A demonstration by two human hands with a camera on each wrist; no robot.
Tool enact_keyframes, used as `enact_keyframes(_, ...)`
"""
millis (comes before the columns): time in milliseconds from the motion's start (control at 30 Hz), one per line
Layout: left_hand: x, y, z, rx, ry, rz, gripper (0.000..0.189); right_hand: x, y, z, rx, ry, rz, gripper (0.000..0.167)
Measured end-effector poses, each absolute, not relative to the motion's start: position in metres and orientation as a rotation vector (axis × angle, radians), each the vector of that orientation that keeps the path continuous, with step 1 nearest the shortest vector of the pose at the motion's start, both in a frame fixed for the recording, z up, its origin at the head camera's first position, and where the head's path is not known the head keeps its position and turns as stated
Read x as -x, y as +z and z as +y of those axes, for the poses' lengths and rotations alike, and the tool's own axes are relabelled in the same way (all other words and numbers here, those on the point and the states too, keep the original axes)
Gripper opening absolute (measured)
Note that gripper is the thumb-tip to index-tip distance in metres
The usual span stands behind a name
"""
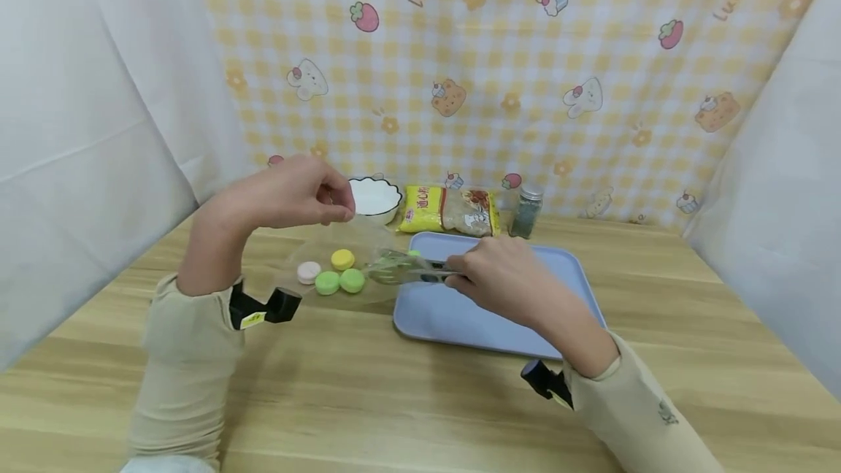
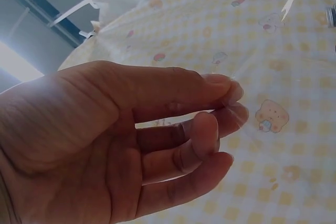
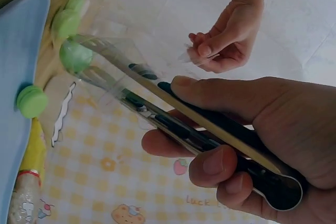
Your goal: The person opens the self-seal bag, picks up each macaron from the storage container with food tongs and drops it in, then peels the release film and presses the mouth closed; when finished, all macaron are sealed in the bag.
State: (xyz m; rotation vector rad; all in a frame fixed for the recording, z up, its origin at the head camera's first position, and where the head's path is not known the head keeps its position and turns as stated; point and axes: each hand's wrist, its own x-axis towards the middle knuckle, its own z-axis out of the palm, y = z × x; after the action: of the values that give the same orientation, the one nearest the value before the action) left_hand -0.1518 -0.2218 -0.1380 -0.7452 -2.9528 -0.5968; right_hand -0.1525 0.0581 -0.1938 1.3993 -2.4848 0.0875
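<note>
My left hand pinches the top edge of a clear plastic bag between thumb and fingertips, holding it up. In the bag lie a yellow macaron, a pale pink macaron and several green macarons. My right hand grips metal tongs with dark handle parts. Their tips reach inside the bag, around a green macaron in the right wrist view. Another green macaron sits on the blue tray, near its far left corner.
Behind the bag stands a white bowl with a dark scalloped rim. A yellow food packet and a glass jar with a metal lid stand along the back. A checked cloth hangs behind the wooden table.
</note>
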Motion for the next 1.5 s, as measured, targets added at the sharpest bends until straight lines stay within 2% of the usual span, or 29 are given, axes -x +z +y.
enact_keyframes(167, 0.153, -0.139, -0.214, 0.755, -0.590, -2.959, 0.008, 0.151, -0.195, 0.065, -1.315, 0.109, -2.528, 0.032)
enact_keyframes(367, 0.151, -0.138, -0.210, 0.825, -0.588, -2.928, 0.010, 0.159, -0.206, 0.055, -1.354, 0.066, -2.527, 0.027)
enact_keyframes(567, 0.149, -0.139, -0.212, 0.760, -0.580, -2.929, 0.008, 0.166, -0.211, 0.051, -1.339, 0.085, -2.498, 0.023)
enact_keyframes(733, 0.156, -0.143, -0.210, 0.740, -0.574, -2.915, 0.009, 0.160, -0.199, 0.060, -1.296, 0.133, -2.534, 0.028)
enact_keyframes(933, 0.162, -0.145, -0.208, 0.687, -0.573, -2.868, 0.011, 0.150, -0.177, 0.077, -1.173, 0.149, -2.591, 0.012)
enact_keyframes(1233, 0.170, -0.149, -0.212, 0.620, -0.614, -2.849, 0.009, 0.148, -0.157, 0.106, -0.939, 0.098, -2.648, 0.021)
enact_keyframes(1500, 0.170, -0.146, -0.221, 0.606, -0.576, -2.810, 0.008, 0.180, -0.148, 0.151, -0.847, 0.257, -2.868, 0.036)
